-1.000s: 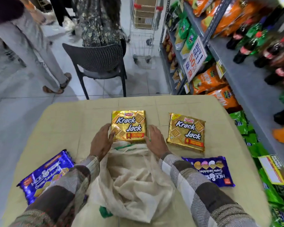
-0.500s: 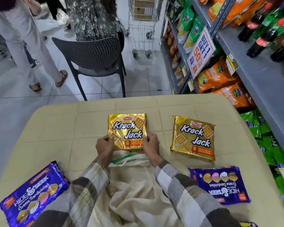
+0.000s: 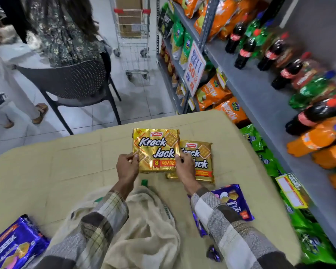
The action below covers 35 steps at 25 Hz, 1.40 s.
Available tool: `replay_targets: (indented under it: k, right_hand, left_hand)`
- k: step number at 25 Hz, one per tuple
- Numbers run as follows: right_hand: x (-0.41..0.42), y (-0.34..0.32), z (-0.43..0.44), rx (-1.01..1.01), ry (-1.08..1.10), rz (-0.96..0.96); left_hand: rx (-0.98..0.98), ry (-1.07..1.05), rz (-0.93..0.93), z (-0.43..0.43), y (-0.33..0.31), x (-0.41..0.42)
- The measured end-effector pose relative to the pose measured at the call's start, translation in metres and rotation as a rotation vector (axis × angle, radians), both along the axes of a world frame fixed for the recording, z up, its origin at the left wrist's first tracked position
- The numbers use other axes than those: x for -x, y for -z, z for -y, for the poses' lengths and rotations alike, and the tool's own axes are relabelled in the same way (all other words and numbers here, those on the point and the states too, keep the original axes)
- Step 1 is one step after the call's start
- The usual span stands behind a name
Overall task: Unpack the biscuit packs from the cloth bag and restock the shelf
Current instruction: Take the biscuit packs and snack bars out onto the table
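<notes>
The gold biscuit pack (image 3: 155,150) is held just over the desk (image 3: 47,171). The left grip (image 3: 126,167) pinches its left edge and the right grip (image 3: 184,167) its right edge. It partly covers a second gold pack (image 3: 202,164) lying flat. The cloth bag (image 3: 149,226) lies crumpled nearer the person, and the shelf (image 3: 260,98) stands to the right.

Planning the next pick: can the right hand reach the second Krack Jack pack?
Likely yes, once freed: the right hand grips the held pack; the second pack lies right beside it.
</notes>
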State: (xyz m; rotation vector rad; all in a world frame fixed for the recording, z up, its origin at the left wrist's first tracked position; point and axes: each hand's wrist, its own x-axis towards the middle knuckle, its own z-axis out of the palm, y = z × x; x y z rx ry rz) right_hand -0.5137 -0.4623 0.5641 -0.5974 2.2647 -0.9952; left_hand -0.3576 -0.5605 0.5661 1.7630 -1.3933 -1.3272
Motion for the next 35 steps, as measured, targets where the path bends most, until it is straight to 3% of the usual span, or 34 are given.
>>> replay_targets:
  k: [9,21,25,28,32,35]
  right_hand:
    - [0.086,0.009,-0.074,-0.007,0.085,-0.037]
    - [0.101,0.024,-0.087,-0.004,0.070,-0.042]
    - [0.104,0.013,-0.097,0.005,0.043,0.063]
    - [0.111,0.008,-0.135,-0.076,0.111,-0.013]
    - [0.125,0.024,-0.212,-0.469,0.045,-0.225]
    - [0.120,0.032,-0.237,-0.412,0.070,-0.131]
  left_hand:
    - [-0.015,0.139,0.000,-0.058,0.008,0.093]
    - [0.023,0.258,0.051,-0.073,0.010,0.098]
    - [0.064,0.332,0.076,-0.077,0.002,0.086]
    - [0.113,0.155,0.193,-0.118,0.004,0.072]
    - [-0.179,0.272,0.210,-0.210,0.024,0.066]
    - [-0.255,0.320,0.215,-0.243,0.039,0.066]
